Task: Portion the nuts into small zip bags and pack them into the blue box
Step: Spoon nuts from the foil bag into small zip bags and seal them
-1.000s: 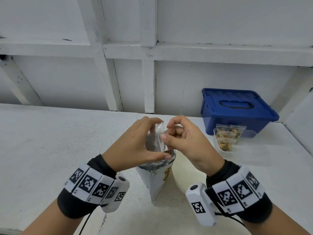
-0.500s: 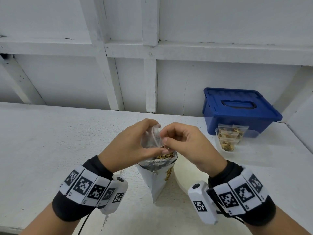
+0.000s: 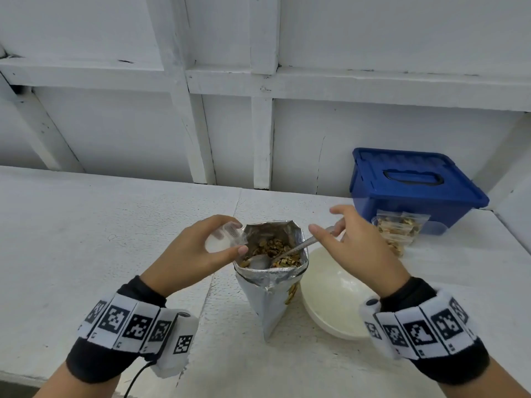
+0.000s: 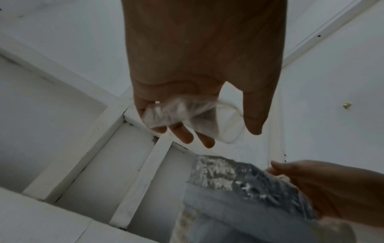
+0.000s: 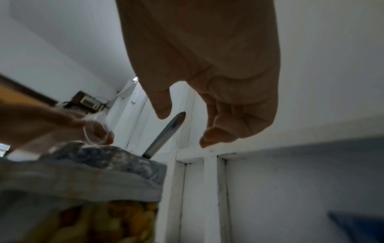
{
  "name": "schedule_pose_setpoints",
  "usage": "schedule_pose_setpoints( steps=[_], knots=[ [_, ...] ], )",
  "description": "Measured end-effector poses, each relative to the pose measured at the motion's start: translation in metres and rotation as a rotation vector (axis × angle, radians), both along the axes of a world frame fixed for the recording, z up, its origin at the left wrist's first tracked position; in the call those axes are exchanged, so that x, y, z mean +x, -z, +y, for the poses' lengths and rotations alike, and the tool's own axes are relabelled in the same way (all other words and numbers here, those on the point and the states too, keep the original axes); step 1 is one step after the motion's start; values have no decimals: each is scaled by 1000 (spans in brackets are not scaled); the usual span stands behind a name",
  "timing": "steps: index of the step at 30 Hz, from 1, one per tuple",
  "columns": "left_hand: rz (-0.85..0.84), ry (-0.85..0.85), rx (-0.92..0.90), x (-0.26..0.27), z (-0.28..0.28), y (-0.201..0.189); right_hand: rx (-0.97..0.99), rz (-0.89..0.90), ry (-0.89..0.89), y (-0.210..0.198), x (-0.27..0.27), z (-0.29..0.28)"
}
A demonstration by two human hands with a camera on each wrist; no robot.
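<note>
Fingers of your left hand (image 3: 195, 251) curl round an empty small zip bag (image 3: 222, 239), thumb below and fingertips above, holding its mouth rounded open (in the left wrist view the clear film bunches against your palm (image 4: 199, 65)). Just to the right of that hand stands the foil nut pouch (image 3: 270, 285), upright on the white table (image 3: 86, 239), its top open and nuts (image 3: 275, 249) showing inside.

Your right hand (image 3: 356, 248) hovers at the pouch's other side with thumb and fingers loosely spread around the handle of a metal spoon (image 3: 298, 247). The right wrist view shows the handle (image 5: 166, 133) in the gap between thumb and fingers with no grip closed on it. The spoon's bowl lies down among the nuts, and its handle leans over the pouch rim towards that hand.

Below your right hand, beside the pouch, sits a white bowl (image 3: 333, 297). Beyond the right hand, farther back, filled zip bags (image 3: 399, 229) of nuts lean against the front of the blue box (image 3: 413, 185), whose lid is on; the box stands against the white wall (image 3: 258, 38).
</note>
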State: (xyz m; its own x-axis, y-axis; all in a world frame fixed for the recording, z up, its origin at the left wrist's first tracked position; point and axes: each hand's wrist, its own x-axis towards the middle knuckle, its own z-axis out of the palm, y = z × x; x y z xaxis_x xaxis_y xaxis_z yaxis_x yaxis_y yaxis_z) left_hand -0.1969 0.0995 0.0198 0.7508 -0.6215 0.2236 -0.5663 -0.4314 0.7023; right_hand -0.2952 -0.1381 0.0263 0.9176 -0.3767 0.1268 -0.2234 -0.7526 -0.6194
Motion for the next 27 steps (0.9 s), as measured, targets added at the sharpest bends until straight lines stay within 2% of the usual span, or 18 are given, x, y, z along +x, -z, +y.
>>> schedule_pose_setpoints(
  steps=[2,6,8,11,13,16,21,27],
  knots=[
    [37,-5,11,3,-1,5,134,32,-27,10,2,1],
    [70,15,19,5,-5,10,399,-147,-44,17,6,10],
    [92,30,26,4,-8,9,322,-279,-64,10,8,13],
    [116,28,32,3,-12,7,16,-455,-216,-4,7,15],
    [112,33,24,3,-14,6,-157,-471,-332,-6,8,16],
    [117,31,10,3,-16,6,-202,-426,-359,4,12,22],
    [115,44,-31,6,-15,7,-86,-399,-290,27,11,36],
    [128,64,-38,10,-13,9,272,-323,-64,22,11,33]
  ],
)
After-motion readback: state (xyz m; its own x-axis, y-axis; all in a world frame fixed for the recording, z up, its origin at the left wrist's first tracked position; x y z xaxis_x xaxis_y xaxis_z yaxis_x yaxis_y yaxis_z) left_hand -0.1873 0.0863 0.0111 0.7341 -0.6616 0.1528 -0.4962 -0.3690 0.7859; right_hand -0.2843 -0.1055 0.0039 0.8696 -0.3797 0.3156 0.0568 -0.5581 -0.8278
